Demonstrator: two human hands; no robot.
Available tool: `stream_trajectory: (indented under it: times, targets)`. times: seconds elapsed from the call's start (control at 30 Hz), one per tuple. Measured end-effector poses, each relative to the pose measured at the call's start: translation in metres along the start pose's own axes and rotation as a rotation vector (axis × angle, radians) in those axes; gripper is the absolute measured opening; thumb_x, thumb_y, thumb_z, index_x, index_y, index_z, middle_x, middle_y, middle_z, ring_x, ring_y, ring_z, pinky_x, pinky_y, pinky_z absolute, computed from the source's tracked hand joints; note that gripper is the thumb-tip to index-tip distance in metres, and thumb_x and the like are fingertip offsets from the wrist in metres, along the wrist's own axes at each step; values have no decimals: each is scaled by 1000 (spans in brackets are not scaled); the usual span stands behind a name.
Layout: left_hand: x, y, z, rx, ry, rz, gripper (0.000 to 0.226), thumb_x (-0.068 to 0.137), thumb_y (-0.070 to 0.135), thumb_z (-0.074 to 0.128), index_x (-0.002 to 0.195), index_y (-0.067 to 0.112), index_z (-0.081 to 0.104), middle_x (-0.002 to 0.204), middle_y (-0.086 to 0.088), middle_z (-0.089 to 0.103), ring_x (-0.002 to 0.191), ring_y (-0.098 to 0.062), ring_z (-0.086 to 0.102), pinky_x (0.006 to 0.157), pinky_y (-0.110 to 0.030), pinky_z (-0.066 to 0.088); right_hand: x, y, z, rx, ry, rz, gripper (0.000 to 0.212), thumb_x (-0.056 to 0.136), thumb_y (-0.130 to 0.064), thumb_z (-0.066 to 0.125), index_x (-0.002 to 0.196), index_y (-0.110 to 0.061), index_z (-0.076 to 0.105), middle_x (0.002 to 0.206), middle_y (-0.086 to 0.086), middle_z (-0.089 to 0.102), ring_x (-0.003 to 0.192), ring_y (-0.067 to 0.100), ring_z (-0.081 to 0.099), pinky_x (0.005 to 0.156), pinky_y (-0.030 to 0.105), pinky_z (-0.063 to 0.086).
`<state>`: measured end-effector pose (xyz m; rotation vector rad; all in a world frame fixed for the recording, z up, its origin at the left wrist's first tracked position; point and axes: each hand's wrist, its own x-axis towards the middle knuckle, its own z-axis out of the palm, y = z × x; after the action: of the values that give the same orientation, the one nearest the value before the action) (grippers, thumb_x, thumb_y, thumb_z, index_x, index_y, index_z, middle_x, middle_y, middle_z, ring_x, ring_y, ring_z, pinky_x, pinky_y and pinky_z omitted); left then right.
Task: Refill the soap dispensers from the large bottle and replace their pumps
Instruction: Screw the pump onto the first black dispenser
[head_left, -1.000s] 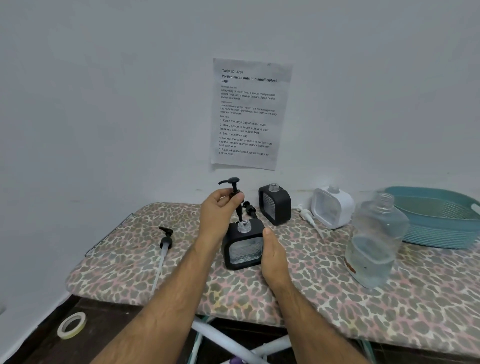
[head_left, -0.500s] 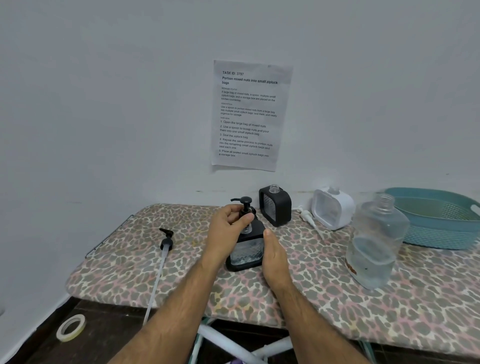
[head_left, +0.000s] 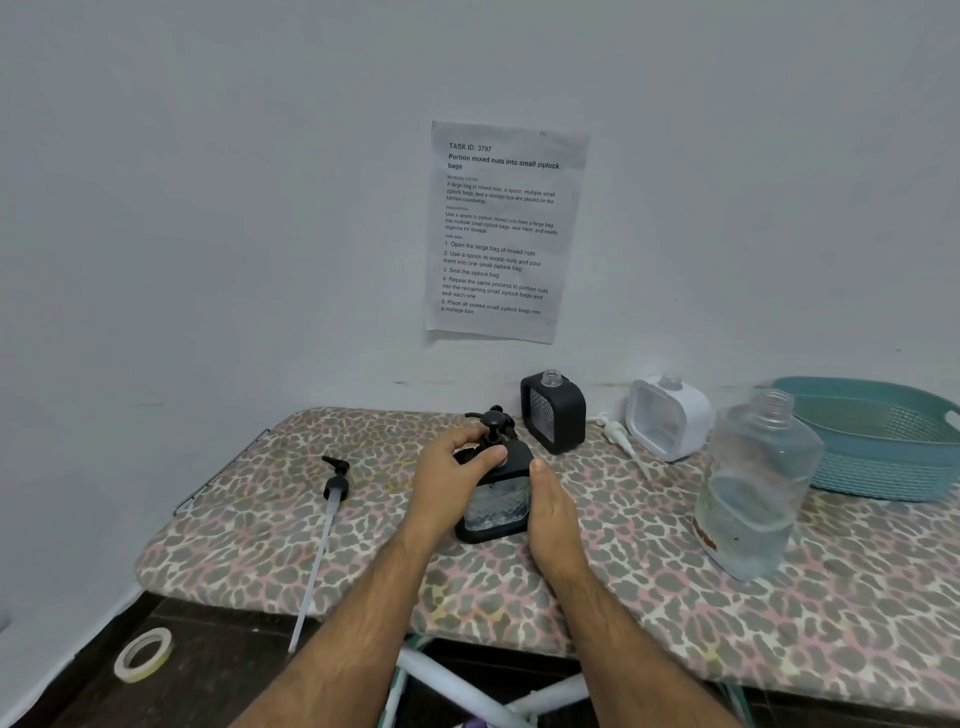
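A black square soap dispenser (head_left: 496, 506), partly filled, stands on the leopard-print board (head_left: 649, 561). Its black pump (head_left: 491, 423) sits in the neck. My left hand (head_left: 454, 475) grips the pump's collar with curled fingers. My right hand (head_left: 553, 512) holds the dispenser's right side. Behind stand a second black dispenser (head_left: 553, 413) and a white dispenser (head_left: 667, 418), both with open necks. The large clear bottle (head_left: 756, 486), uncapped and part full, stands at the right.
A long-tubed black pump (head_left: 332, 499) lies at the left, its tube past the board's edge. A white pump (head_left: 618, 436) lies between the back dispensers. A teal basket (head_left: 883, 441) sits far right. A tape roll (head_left: 143, 653) lies on the dark floor.
My left hand lowered the pump from above the open neck into the black dispenser and now grips its collar. My right hand stayed on the dispenser's side.
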<state>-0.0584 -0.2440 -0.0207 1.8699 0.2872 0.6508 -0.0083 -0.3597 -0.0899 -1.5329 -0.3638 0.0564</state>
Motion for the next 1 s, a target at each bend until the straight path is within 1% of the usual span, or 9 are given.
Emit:
stream_trajectory:
  times: [0.1, 0.2, 0.27, 0.37, 0.47, 0.6, 0.7, 0.83, 1.0]
  targets:
    - [-2, 1, -1, -6, 14, 8, 39, 82, 22, 78, 119, 22, 65, 109, 12, 67, 103, 1, 61, 87, -14, 47, 0, 2, 1, 4, 7, 1, 46, 104, -48, 31, 127, -21, 61, 118, -7, 65, 112, 7, 59, 103, 36, 46]
    - [-5, 0, -2, -27, 28, 20, 34, 83, 19, 77, 115, 25, 65, 106, 15, 68, 101, 5, 62, 80, -7, 47, -1, 0, 0, 1, 6, -3, 44, 104, -49, 31, 123, -23, 62, 117, -8, 65, 112, 6, 59, 100, 31, 46]
    - [-5, -2, -2, -26, 32, 32, 26, 86, 17, 74, 111, 20, 69, 106, 11, 71, 100, 1, 65, 80, -9, 49, -1, -1, -1, -3, -3, -3, 41, 105, -47, 30, 119, -25, 62, 114, -8, 65, 109, 3, 59, 96, 25, 46]
    - [-6, -2, -1, -9, 31, 41, 27, 91, 14, 66, 117, 16, 69, 108, 6, 72, 101, -2, 67, 86, -15, 52, 0, -1, -1, -2, 1, -10, 44, 104, -49, 30, 118, -25, 64, 112, -7, 67, 108, 6, 61, 96, 29, 48]
    - [-7, 1, 4, -9, 16, 36, 28, 92, 8, 59, 119, 15, 67, 107, 6, 72, 101, -3, 67, 90, -22, 54, -3, -5, -1, 0, 1, -12, 35, 105, -42, 31, 104, -28, 64, 103, -4, 67, 98, 7, 63, 86, 23, 49]
    - [-9, 4, 10, 71, 51, 64, 18, 87, 27, 70, 105, 26, 67, 101, 13, 68, 97, -3, 64, 86, -21, 52, -4, -7, -1, -6, -12, -13, 33, 105, -42, 31, 118, -31, 59, 114, -15, 62, 108, -3, 56, 92, 15, 38]
    - [-7, 1, 9, 220, 129, 110, 34, 78, 43, 77, 105, 23, 70, 103, 12, 63, 99, -2, 56, 83, -15, 40, -4, -7, -2, -23, -17, -10, 28, 106, -41, 31, 119, -36, 55, 111, -24, 58, 106, -16, 52, 87, 3, 34]
    - [-9, 6, 6, 228, 122, 132, 30, 79, 36, 79, 104, 22, 72, 99, 10, 66, 95, -4, 60, 82, -17, 44, -5, -9, -2, -20, -12, -6, 27, 106, -41, 31, 113, -37, 57, 107, -22, 61, 103, -15, 55, 83, 5, 37]
    - [-14, 11, 3, 105, 127, 40, 35, 80, 31, 78, 105, 36, 56, 98, 19, 66, 95, 8, 60, 81, -18, 48, -5, -9, -2, -33, -9, 3, 26, 106, -40, 31, 112, -35, 56, 102, -23, 59, 97, -19, 53, 77, 0, 36]
